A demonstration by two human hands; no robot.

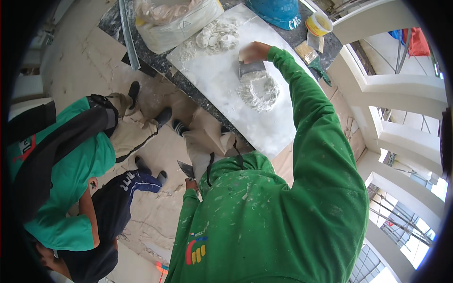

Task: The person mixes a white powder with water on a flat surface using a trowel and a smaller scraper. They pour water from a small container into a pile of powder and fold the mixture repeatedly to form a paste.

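My right hand (255, 52) is closed around a wide scraper, its flat grey blade (250, 68) tilted down against a ring of white powder (262, 90). That ring lies on a pale, smooth board (269, 129) dusted with white. Down by my hip, my left hand (191, 184) grips a pointed putty knife (185, 168), held away from the board. A lumpier heap of white powder (218, 37) sits farther back on the same board.
An opened white sack (174, 26), a blue hard hat (276, 12), a yellow tub (319, 23) and a green-handled brush (314, 61) surround the board on a dark tabletop (203, 99). A metal strip (128, 35) juts past the edge. People (71, 174) stand at left.
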